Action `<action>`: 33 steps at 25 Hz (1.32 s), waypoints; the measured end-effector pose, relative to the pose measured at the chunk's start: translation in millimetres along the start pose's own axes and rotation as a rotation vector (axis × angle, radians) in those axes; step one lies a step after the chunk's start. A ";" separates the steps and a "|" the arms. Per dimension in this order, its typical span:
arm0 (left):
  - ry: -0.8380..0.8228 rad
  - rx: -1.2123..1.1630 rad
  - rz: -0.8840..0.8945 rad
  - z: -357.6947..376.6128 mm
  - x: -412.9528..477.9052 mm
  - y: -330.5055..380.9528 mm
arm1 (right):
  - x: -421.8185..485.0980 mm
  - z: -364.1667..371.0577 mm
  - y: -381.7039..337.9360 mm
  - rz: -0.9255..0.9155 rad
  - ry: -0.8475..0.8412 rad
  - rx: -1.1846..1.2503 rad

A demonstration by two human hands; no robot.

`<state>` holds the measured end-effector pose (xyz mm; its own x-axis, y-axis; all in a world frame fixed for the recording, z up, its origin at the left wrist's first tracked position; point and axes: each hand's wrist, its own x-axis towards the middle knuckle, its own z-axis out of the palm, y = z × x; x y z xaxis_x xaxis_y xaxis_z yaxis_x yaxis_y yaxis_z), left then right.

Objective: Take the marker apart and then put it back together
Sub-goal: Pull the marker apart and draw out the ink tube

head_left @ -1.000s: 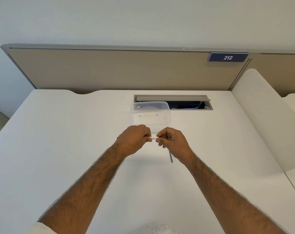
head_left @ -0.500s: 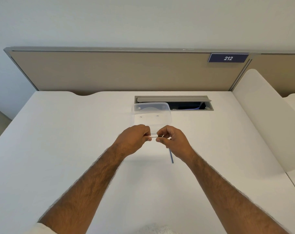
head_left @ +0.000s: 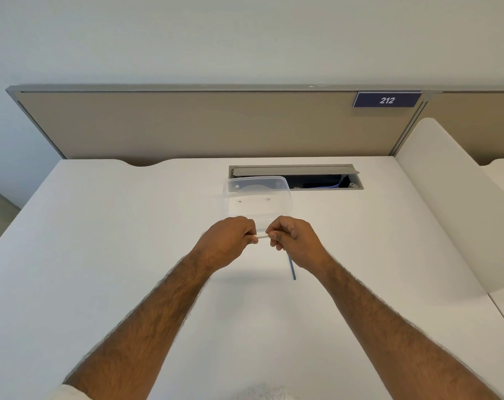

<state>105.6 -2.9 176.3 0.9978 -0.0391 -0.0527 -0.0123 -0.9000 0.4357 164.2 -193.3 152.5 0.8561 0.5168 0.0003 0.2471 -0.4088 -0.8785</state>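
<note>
A short stretch of the white marker body shows between my two fists, held level above the white desk. My left hand is closed around its left part, and my right hand pinches its right end with thumb and fingers. Most of the marker is hidden inside the hands. A thin blue rod, apparently the ink core, pokes out from under my right hand; whether it is held or lies on the desk I cannot tell.
A clear plastic container sits just beyond my hands. Behind it is an open cable hatch in the desk. A beige partition closes the back, and a white divider stands on the right.
Both hands have stayed almost in place on the marker. My right fingers shifted slightly at its end, and the visible white gap stays about the same.
</note>
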 end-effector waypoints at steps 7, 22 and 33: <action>0.018 0.024 -0.012 -3.6 2.7 -2.9 | 2.5 -6.6 0.3 0.041 -0.020 0.075; 0.039 0.019 -0.043 1.3 -2.5 -7.8 | -0.9 -15.6 4.9 0.056 0.052 0.008; 0.150 -0.006 -0.059 10.7 -16.6 -19.0 | -6.1 0.5 27.0 0.240 0.428 -0.080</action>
<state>88.6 10.2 159.3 0.9952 0.0796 0.0563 0.0467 -0.8963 0.4409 165.4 -207.0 128.6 0.9985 0.0529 0.0136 0.0402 -0.5431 -0.8387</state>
